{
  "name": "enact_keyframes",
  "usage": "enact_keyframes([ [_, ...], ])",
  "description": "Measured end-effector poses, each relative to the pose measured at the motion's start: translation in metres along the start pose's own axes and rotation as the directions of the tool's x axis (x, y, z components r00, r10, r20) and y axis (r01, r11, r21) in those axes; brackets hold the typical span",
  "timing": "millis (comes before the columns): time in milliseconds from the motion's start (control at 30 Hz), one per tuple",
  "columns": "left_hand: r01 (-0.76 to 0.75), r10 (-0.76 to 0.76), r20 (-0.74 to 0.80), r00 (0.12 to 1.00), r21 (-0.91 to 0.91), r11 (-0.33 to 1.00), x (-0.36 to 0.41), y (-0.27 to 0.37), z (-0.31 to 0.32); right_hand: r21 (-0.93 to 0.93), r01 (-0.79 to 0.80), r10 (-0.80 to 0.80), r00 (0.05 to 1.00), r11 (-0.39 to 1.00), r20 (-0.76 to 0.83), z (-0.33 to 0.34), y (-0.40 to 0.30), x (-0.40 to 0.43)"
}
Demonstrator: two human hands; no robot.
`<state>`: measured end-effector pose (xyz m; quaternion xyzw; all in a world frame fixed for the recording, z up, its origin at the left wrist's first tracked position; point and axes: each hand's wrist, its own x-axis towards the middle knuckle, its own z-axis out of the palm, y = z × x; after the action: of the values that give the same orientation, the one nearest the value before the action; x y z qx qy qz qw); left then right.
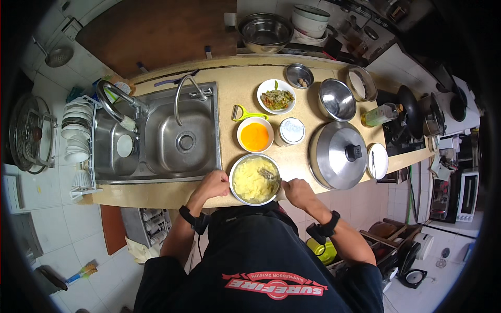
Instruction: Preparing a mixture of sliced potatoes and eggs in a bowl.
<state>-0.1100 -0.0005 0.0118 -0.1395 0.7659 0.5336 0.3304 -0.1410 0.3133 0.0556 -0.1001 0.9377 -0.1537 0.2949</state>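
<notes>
At the counter's front edge stands a round metal bowl (231, 187) of pale yellow mash, which looks like mashed potato (250, 182). My left hand (213, 184) is curled at the bowl's left rim and grips it. On the other side, my right hand (299, 193) is closed around the handle end of a metal utensil (268, 175). The utensil's head lies in the mash; its exact kind is hard to make out. Just behind the bowl are a white bowl of beaten egg (255, 137) and a lidded white jar (291, 132).
A yellow-green peeler (248, 114) and a plate of chopped vegetables (277, 98) lie farther back. To the left is a double steel sink (186, 156). A large lidded pot (337, 160), a steel bowl (337, 99), an oil bottle (379, 115) and a small plate (378, 160) stand right.
</notes>
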Motion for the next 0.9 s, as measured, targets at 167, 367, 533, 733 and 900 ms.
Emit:
enact_keyframes([
  [167,-0.206,0.258,-0.277,0.926,0.202,0.957,0.009,0.015,0.004,0.096,0.090,-0.070,0.977,0.991,-0.201,-0.016,-0.005,-0.003],
  [367,-0.135,0.201,-0.249,0.947,0.257,0.957,0.014,0.024,0.004,-0.076,0.152,-0.149,0.988,0.985,0.048,0.013,0.016,0.015],
  [533,-0.056,0.094,-0.221,0.971,0.171,0.984,0.006,0.039,0.004,0.096,0.016,-0.041,0.962,0.995,0.269,0.014,-0.003,0.019],
  [733,-0.043,0.064,-0.220,0.973,0.099,0.994,0.011,0.023,0.005,0.113,0.102,-0.087,0.988,0.988,-0.127,0.017,-0.013,-0.018],
  [900,-0.040,0.054,-0.192,0.980,0.076,0.996,0.011,0.018,0.004,0.066,0.061,-0.054,0.993,0.996,-0.108,0.001,-0.022,0.002],
])
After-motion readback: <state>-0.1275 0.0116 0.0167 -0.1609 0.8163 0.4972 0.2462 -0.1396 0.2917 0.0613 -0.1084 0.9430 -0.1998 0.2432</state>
